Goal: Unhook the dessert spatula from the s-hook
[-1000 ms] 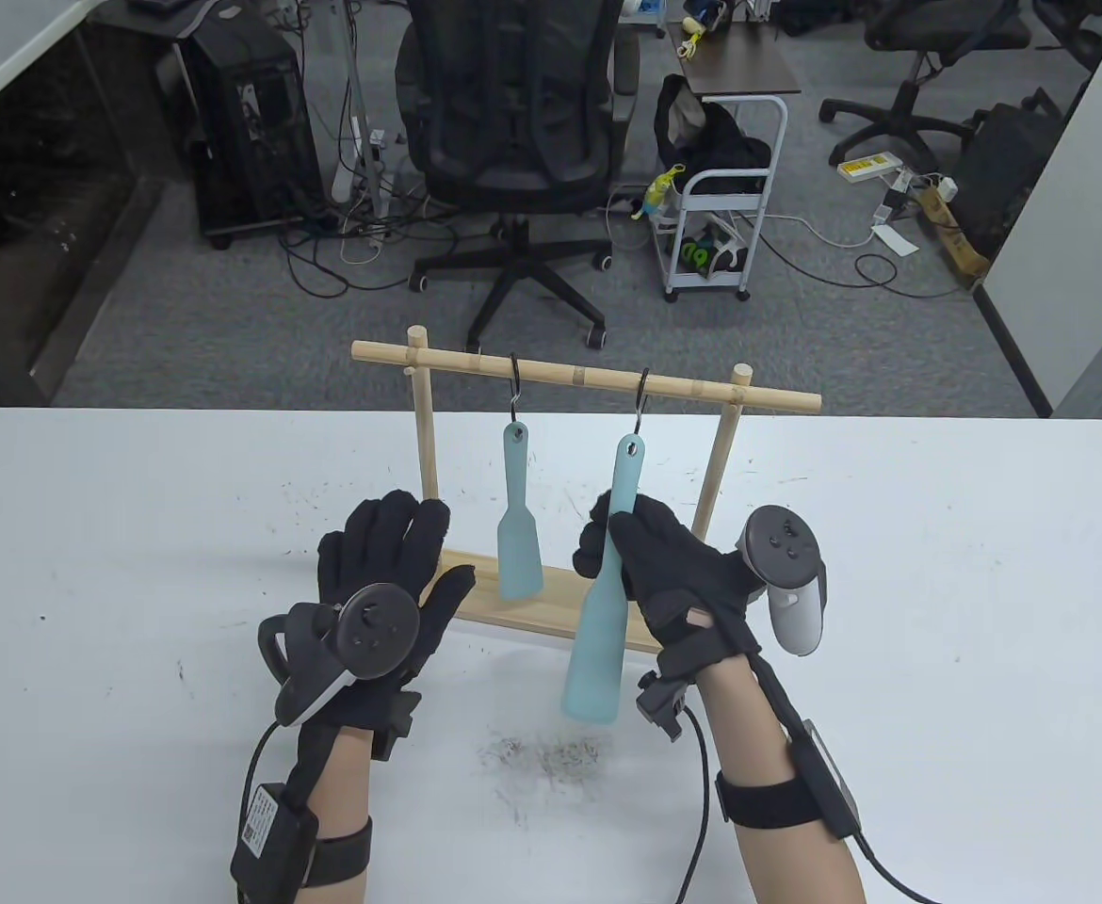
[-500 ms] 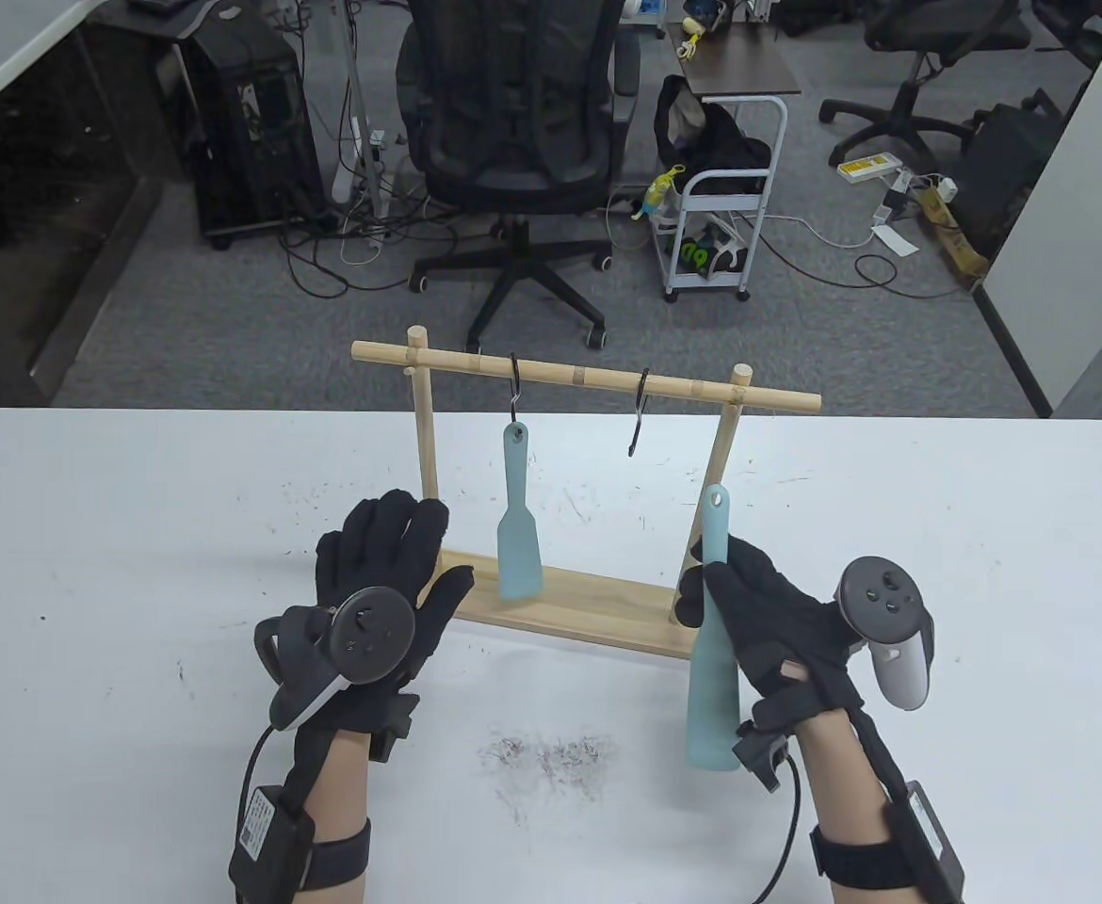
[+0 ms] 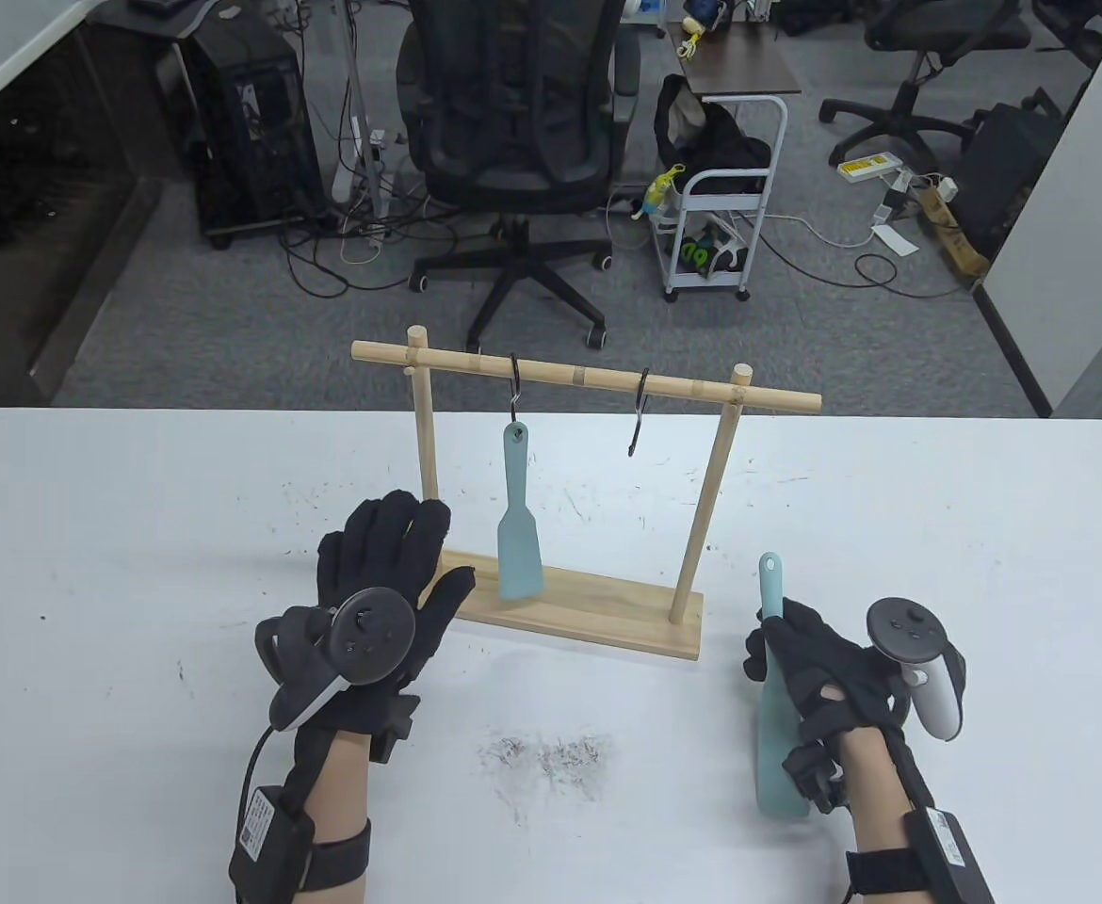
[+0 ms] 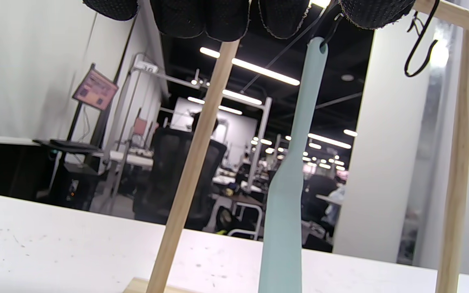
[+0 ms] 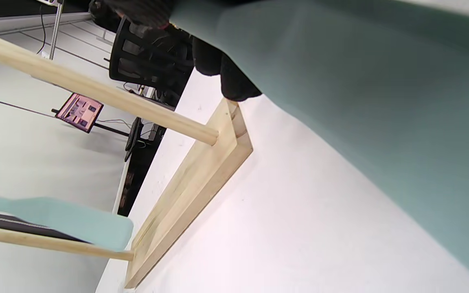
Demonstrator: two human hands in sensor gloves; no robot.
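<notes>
Gripping dessert spatula, right hand wraps its handle, off the s-hook.
Left hand spread flat; fingertips hidden behind rack post.

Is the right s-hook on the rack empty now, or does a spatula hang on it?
Empty. The right s-hook hangs bare from the rail, and the right hand holds a spatula off the rack, over the table.

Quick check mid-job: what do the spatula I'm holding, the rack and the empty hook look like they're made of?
Spatula: probably silicone or soft plastic; uniform matte teal, no shine, one moulded piece.
Rack: light wood, perhaps bamboo; pale grain on the base, node-like rings on the bar, apparently unpainted.
Empty hook: thin, dark bent wire, likely coated metal; too small to confirm.
</notes>
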